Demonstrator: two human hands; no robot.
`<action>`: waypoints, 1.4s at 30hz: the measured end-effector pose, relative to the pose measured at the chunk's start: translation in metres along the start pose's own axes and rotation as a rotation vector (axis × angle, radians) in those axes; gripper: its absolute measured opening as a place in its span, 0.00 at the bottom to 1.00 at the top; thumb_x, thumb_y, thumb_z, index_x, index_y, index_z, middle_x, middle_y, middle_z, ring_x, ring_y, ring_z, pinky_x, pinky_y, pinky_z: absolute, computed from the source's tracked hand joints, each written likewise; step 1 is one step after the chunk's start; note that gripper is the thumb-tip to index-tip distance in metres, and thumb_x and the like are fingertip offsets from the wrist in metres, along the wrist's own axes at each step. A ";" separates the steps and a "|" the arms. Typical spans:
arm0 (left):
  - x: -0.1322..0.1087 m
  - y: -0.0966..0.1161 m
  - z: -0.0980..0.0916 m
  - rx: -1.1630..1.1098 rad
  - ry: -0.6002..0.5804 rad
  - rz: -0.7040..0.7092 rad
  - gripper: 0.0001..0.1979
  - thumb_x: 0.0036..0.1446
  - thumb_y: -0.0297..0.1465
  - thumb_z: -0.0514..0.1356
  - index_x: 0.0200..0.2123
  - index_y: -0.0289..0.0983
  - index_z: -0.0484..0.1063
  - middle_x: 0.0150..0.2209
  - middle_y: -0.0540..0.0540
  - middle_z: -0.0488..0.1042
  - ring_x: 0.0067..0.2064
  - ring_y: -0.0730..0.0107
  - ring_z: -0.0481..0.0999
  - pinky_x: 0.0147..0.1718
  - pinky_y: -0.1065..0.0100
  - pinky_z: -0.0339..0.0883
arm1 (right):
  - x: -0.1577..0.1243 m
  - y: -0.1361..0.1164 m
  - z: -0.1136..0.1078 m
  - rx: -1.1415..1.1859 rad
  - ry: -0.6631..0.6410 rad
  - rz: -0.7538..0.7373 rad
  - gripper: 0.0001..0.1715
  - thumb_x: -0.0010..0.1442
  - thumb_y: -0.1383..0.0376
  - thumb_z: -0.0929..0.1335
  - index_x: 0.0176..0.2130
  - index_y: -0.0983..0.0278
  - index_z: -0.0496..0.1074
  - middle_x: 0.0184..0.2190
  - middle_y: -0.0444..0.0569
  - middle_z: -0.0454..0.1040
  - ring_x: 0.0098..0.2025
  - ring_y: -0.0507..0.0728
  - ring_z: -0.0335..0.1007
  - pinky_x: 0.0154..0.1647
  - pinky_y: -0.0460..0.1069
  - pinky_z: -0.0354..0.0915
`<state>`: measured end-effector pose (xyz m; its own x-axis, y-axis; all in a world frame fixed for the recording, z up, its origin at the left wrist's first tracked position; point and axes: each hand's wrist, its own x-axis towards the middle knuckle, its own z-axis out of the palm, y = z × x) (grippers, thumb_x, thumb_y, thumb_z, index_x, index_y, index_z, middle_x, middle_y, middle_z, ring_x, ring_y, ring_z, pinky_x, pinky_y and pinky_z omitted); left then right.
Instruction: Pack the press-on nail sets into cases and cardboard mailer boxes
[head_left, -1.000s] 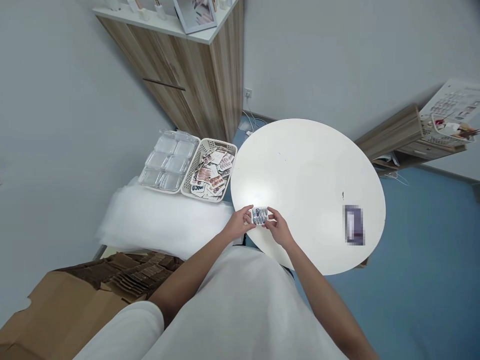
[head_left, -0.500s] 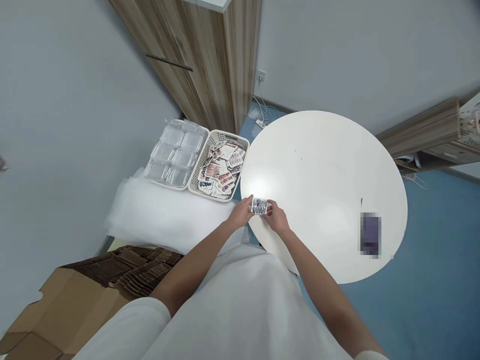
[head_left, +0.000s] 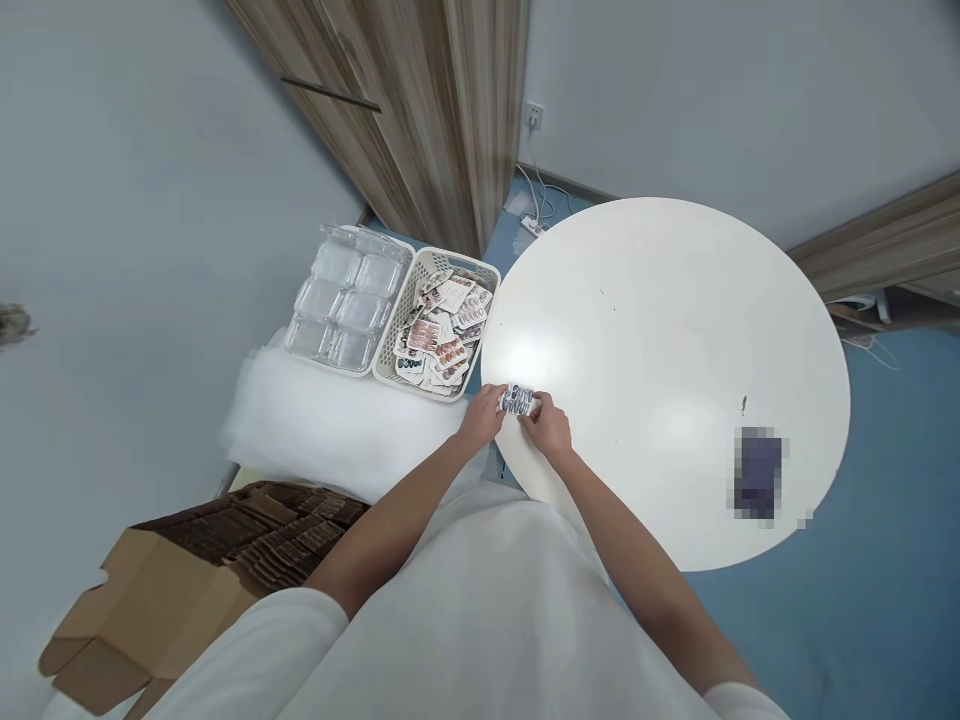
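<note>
Between both hands, at the near left edge of the white round table (head_left: 637,330), is a small card of blue-grey press-on nails (head_left: 517,399). My left hand (head_left: 482,415) is closed on its left end. The fingers of my right hand (head_left: 550,425) pinch its right end. A white basket (head_left: 385,374) just beyond my left hand holds a loose heap of similar nail cards (head_left: 448,318) in pink, orange, white and blue. Beside it, another white basket (head_left: 410,254) carries clear plastic boxes (head_left: 347,300).
White packing wrap (head_left: 330,420) lies below the baskets. An open cardboard box (head_left: 150,600) with folded brown cardboard stands at lower left. A blurred dark purple object (head_left: 757,475) rests on the table's right side. Behind are a wooden cabinet (head_left: 420,120) and a power strip (head_left: 534,226).
The nail card has tilted a little, and my right hand's fingers have shifted slightly on it. My view has also moved, so the table and purple object appear farther right.
</note>
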<state>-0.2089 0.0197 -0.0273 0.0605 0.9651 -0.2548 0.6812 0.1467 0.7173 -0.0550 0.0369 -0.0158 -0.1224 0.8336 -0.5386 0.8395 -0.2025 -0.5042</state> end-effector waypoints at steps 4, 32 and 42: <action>0.002 -0.003 0.002 -0.008 0.056 -0.017 0.24 0.47 0.18 0.52 0.50 0.36 0.60 0.41 0.44 0.68 0.37 0.69 0.70 0.39 0.65 0.67 | 0.000 -0.002 0.003 0.004 0.019 0.019 0.24 0.52 0.61 0.65 0.49 0.60 0.56 0.28 0.44 0.73 0.30 0.55 0.68 0.25 0.46 0.55; -0.038 -0.001 -0.004 0.393 -0.050 0.233 0.24 0.57 0.37 0.48 0.56 0.36 0.56 0.59 0.40 0.55 0.61 0.55 0.46 0.53 0.52 0.45 | -0.037 0.004 0.019 -0.344 0.143 -0.335 0.31 0.53 0.53 0.62 0.53 0.63 0.58 0.60 0.56 0.50 0.60 0.65 0.41 0.52 0.60 0.44; -0.018 -0.004 -0.008 0.383 0.002 0.176 0.24 0.59 0.36 0.45 0.57 0.35 0.52 0.59 0.41 0.54 0.62 0.57 0.45 0.55 0.53 0.43 | -0.015 -0.016 0.014 -0.417 0.147 -0.347 0.29 0.54 0.57 0.60 0.54 0.63 0.56 0.60 0.56 0.49 0.61 0.65 0.39 0.52 0.61 0.42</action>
<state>-0.2183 0.0034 -0.0202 0.1993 0.9686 -0.1486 0.8826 -0.1116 0.4567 -0.0739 0.0207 -0.0090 -0.3793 0.8838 -0.2740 0.9048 0.2922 -0.3098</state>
